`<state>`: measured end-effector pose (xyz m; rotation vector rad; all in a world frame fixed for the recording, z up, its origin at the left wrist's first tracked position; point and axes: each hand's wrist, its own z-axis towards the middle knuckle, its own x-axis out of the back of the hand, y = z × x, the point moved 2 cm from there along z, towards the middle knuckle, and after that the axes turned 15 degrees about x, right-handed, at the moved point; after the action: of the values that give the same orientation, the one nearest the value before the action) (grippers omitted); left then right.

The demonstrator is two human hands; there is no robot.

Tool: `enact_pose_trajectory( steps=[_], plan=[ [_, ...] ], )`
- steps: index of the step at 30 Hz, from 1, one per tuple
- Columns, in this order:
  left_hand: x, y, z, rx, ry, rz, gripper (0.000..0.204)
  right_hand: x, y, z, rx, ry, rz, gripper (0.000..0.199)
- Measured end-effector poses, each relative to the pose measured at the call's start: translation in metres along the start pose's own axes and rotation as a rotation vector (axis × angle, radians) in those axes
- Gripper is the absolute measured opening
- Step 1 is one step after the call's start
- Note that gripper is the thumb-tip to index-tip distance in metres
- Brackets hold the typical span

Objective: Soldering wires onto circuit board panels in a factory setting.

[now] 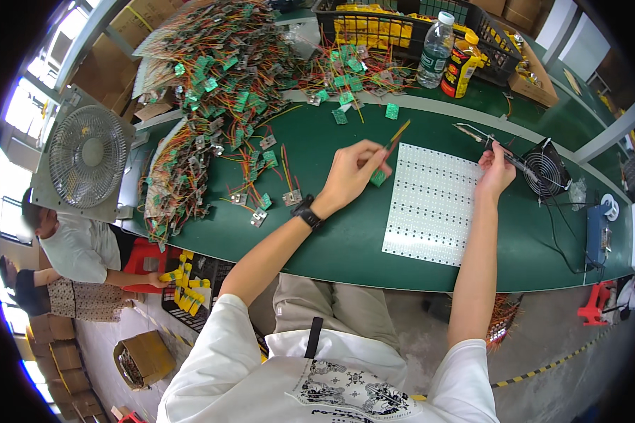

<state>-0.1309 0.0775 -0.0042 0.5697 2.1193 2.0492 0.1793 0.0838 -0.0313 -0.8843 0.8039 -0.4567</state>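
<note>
At the far left stands a grey box fan (88,156), and beyond it a co-worker (77,247) bends over a black crate of yellow parts (187,285) on the floor. On the green bench (331,240) a big heap of small green circuit boards with red and yellow wires (212,92) spreads across the upper left, thinning into loose pieces toward the middle. The left hand (353,173), a black watch (307,211) on its wrist, is pinched shut on one small green board (379,178), whose wires (396,134) run up and to the right from the fingers. That board sits at the left edge of a white perforated panel (430,204) lying flat between the two hands, so the left hand is the nearer one to it. To the right, the right hand (497,169) is closed round a soldering iron (504,151); its long axis slants from the hand up and leftward, tip pointing over the panel's top edge and well apart from the held board. Behind stand a clear bottle (436,49) and a yellow bottle (460,70); a small black fan (547,169) sits just right of the hand.
</note>
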Motion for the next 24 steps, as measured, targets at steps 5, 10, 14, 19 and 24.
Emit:
enact_pose_trajectory(
  steps=[5,10,14,19,24],
  plan=[
    [-0.008,-0.003,0.033,-0.060,0.042,-0.046,0.022,-0.003,0.003,-0.004,-0.027,-0.001,0.053,0.014],
    [-0.019,0.008,0.002,-0.592,0.089,0.713,0.016,-0.003,-0.005,-0.002,-0.063,0.018,0.107,0.012],
    [-0.050,0.013,-0.055,-0.377,0.098,0.913,0.021,-0.001,-0.009,-0.002,-0.072,0.044,0.095,0.012],
    [-0.061,0.007,-0.073,-0.415,0.090,0.967,0.018,0.009,-0.016,-0.006,-0.118,0.035,0.090,0.012],
    [-0.062,0.012,-0.046,-0.440,0.145,1.057,0.013,0.056,-0.039,-0.018,-0.238,0.096,0.059,0.012]
  ],
)
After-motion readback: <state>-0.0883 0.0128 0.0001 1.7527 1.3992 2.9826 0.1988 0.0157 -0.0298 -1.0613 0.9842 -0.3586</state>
